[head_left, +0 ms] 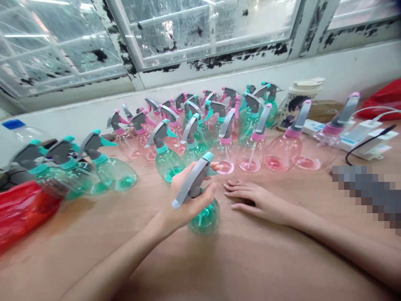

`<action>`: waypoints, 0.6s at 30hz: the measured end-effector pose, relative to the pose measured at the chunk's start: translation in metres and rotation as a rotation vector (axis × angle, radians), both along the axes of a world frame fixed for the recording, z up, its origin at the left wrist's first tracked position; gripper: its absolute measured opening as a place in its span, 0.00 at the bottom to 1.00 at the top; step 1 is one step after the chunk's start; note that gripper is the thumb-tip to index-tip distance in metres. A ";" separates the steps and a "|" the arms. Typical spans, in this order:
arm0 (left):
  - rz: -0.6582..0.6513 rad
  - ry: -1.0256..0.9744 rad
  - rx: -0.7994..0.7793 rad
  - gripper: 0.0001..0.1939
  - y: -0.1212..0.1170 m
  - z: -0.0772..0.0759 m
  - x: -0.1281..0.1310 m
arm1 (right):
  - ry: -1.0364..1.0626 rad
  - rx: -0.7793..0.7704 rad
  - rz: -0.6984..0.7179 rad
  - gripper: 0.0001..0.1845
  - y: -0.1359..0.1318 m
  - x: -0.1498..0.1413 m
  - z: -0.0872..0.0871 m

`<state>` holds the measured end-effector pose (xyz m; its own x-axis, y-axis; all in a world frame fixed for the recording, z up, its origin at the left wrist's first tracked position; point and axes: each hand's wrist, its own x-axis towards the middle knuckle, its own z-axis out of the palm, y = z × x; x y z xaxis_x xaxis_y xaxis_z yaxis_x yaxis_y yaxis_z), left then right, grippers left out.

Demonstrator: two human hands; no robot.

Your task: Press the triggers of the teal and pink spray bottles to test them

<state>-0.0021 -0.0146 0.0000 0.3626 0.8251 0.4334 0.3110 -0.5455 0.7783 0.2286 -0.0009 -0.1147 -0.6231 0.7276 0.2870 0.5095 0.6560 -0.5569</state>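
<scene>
My left hand (188,196) is wrapped round the neck of a teal spray bottle (205,217) with a grey trigger head (191,182); the bottle stands on the brown table (219,267) near the middle. My right hand (257,200) lies flat on the table just right of that bottle, fingers stretched out and together, holding nothing. Behind both hands stand many teal spray bottles (167,161) and pink spray bottles (250,152) in rows.
A red plastic bag (21,211) lies at the left edge, another red bag (384,100) at the far right. A lidded printed cup (297,100) and white power strips (363,136) with a black cable sit at the back right. A wall and windows rise behind.
</scene>
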 end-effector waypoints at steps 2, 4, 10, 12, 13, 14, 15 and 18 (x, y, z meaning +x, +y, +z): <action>0.001 -0.002 0.006 0.17 0.000 0.000 0.001 | -0.009 0.002 0.005 0.22 0.000 0.000 0.000; 0.007 0.002 0.006 0.18 0.000 0.000 0.002 | -0.006 0.004 0.008 0.22 0.001 0.000 0.001; 0.091 0.033 -0.016 0.20 -0.002 -0.006 -0.003 | 0.027 0.054 0.007 0.20 0.000 -0.004 0.004; 0.142 0.096 -0.001 0.23 -0.004 -0.010 -0.008 | 0.019 0.074 0.006 0.20 0.000 -0.005 0.004; 0.168 0.137 0.012 0.24 -0.005 -0.012 -0.010 | 0.012 0.083 0.005 0.20 0.000 -0.005 0.004; 0.191 0.186 0.020 0.25 -0.007 -0.014 -0.012 | 0.004 0.092 0.004 0.19 0.000 -0.006 0.005; 0.210 0.225 0.025 0.24 -0.010 -0.016 -0.014 | -0.001 0.100 0.002 0.19 0.000 -0.006 0.005; 0.247 0.241 0.003 0.19 -0.019 -0.023 -0.017 | -0.001 0.116 0.006 0.19 -0.001 -0.007 0.005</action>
